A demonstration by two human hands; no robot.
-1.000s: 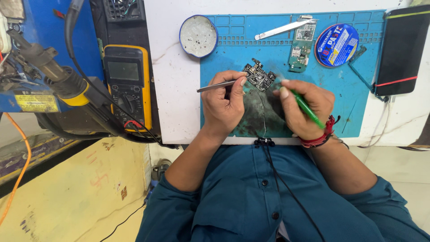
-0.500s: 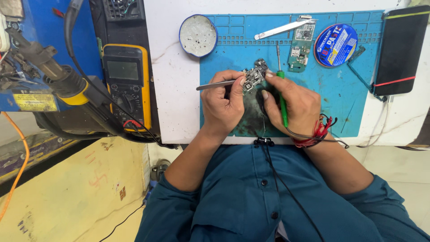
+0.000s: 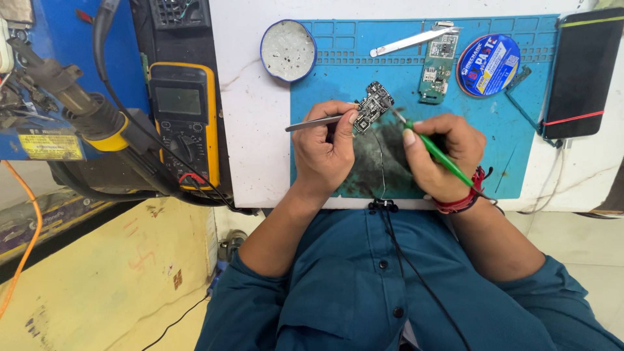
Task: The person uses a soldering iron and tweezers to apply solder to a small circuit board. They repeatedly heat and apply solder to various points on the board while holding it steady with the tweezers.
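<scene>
Left hand point(image 3: 328, 146) has its grip closed on a small dark circuit board point(image 3: 374, 104) and metal tweezers point(image 3: 312, 122), board raised just above the blue mat point(image 3: 520, 162) on the tabletop. Right hand point(image 3: 442, 156) pinches a green-handled tool point(image 3: 439, 153), its tip touching the board's edge.

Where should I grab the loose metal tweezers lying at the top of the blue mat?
Grip the metal tweezers across the middle of their flat arms, coming from above. They lie flat and slanted, tip end over the green circuit board, so the left, wider end sits free on the blue mat.
</scene>
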